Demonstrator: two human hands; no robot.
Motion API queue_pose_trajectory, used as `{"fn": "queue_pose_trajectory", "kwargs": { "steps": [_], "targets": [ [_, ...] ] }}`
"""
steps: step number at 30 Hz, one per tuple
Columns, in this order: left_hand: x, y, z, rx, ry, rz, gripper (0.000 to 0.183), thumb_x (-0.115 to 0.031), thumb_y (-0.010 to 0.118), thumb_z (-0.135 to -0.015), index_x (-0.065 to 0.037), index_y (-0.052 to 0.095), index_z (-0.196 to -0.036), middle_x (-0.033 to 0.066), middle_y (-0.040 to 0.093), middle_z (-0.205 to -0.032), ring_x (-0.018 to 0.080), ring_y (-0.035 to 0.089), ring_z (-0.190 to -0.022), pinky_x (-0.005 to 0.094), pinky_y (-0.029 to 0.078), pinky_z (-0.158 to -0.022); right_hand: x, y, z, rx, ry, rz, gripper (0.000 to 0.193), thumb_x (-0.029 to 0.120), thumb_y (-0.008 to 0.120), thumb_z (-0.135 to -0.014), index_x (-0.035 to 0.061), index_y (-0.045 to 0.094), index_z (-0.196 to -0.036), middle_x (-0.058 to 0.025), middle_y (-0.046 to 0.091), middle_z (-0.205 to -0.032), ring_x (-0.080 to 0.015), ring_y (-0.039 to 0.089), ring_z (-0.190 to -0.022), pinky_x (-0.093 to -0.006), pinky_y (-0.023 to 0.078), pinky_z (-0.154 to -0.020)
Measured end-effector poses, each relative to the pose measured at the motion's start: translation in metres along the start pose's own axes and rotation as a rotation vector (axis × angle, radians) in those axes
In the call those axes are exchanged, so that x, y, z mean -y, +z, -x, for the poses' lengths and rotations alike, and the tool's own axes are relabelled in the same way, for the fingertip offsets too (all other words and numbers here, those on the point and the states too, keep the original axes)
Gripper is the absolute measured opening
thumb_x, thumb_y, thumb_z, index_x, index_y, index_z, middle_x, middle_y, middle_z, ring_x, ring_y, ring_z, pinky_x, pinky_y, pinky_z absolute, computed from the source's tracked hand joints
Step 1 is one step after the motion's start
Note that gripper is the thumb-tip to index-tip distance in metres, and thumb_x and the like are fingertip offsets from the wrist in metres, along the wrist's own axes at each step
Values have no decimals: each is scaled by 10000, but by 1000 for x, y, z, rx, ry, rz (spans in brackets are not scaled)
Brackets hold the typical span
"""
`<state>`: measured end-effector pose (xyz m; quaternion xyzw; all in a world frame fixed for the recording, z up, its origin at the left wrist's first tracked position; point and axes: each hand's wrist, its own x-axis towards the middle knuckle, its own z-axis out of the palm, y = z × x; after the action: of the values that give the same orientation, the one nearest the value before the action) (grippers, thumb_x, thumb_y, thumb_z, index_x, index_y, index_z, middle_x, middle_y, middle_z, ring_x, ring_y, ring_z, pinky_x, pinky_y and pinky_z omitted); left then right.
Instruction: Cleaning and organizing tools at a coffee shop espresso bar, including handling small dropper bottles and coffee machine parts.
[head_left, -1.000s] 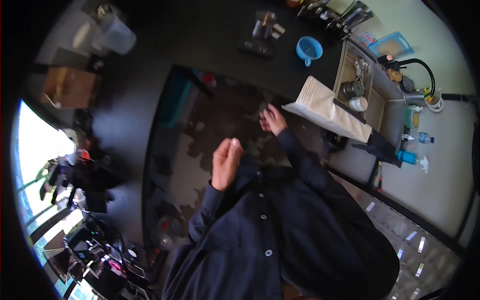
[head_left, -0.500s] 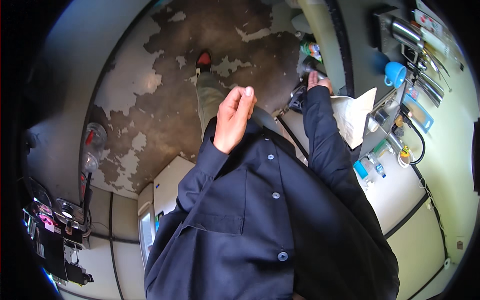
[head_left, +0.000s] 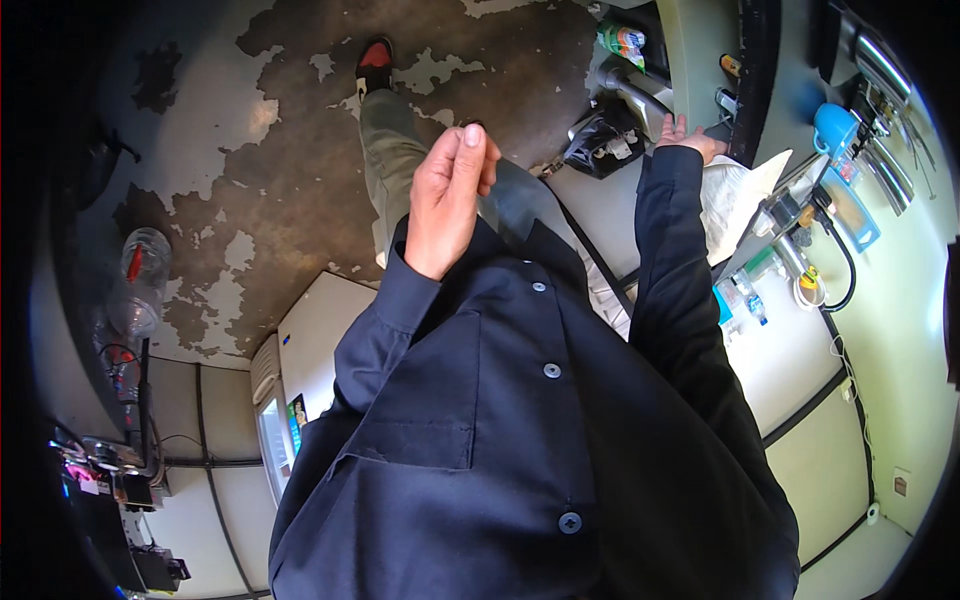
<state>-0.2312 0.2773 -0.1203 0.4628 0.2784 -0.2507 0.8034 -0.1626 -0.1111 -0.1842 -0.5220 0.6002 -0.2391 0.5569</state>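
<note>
My left hand (head_left: 452, 195) is held in front of my shirt, with the fingers curled and the thumb pressed against them. A small dark spot shows at the fingertips, too small to name. My right hand (head_left: 692, 140) reaches out to the right, its fingers spread, by the dark edge of the counter (head_left: 750, 110). Whether it touches the cupboard is hard to tell. Beneath it sits a black plastic bag (head_left: 605, 140) with pale scraps in it. A whitish cloth (head_left: 735, 210) hangs from the counter beside my right wrist.
Under the counter are a grey pipe (head_left: 640, 92) and a green packet (head_left: 622, 42). Above stand a blue mug (head_left: 835, 130) and a blue tray (head_left: 850, 210). Clear plastic bottles (head_left: 145, 280) lie at left. The brown floor (head_left: 290, 150) is peeling.
My right hand has moved to the right and its fingers have spread. The black bag and items inside the cupboard show more fully. My left hand stays closed.
</note>
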Motion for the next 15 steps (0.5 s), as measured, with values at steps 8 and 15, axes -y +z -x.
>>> {"fn": "queue_pose_trajectory", "kwargs": {
  "steps": [8,15],
  "targets": [
    [85,-15,13,-179,73,72,339,-321,439,-1070,-51,565,-908,0,509,-780,76,438,-692,233,373,-642,-1,23,-35,-21,-357,151,603,313,570,-967,103,292,-1458,-180,447,-1401,-334,545,-1190,-438,514,-931],
    [185,-5,54,-326,63,177,294,-311,497,-1052,-63,559,-906,-10,524,-770,62,454,-698,223,376,-649,9,25,-90,-24,-255,156,436,204,599,-914,-5,439,-1262,-153,555,-1082,-248,579,-841,-341,534,-717]
  ]
}}
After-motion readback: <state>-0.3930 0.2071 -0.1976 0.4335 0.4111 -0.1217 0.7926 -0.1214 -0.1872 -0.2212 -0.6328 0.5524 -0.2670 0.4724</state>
